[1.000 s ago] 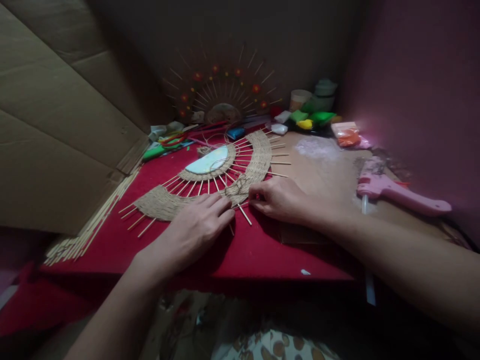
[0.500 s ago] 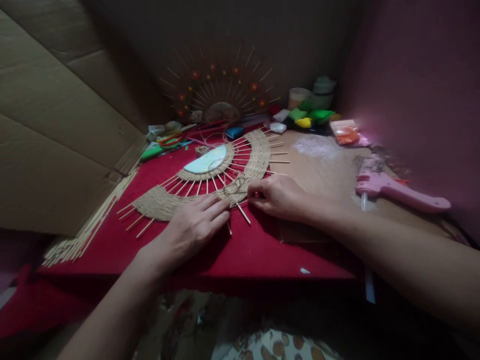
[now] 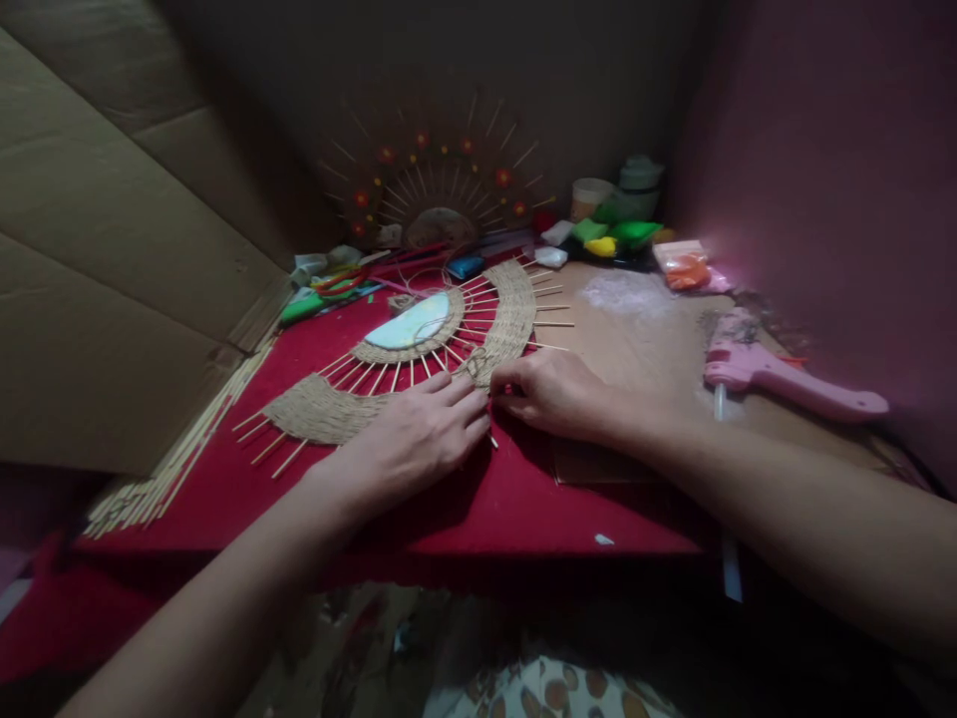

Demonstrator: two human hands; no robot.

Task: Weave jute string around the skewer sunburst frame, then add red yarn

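Note:
A half-round woven sunburst piece [image 3: 508, 309] of twine and wooden skewers lies on a red cloth [image 3: 464, 499], with a pale blue half disc [image 3: 411, 321] at its centre. My left hand [image 3: 419, 439] lies flat on the lower edge of the weave, fingers spread over the skewers. My right hand [image 3: 557, 394] pinches the twine end at a loose knot [image 3: 473, 364] beside my left fingertips. The two hands nearly touch.
A pink glue gun [image 3: 785, 384] lies on the bare board at the right. Loose skewers [image 3: 179, 454] lie along the left by cardboard sheets. A finished sunburst [image 3: 441, 189] leans at the back, with small coloured packets [image 3: 613, 237], cups and scissors nearby.
My left hand slid right and up over the skewers toward my right hand. The right hand stayed at the knot.

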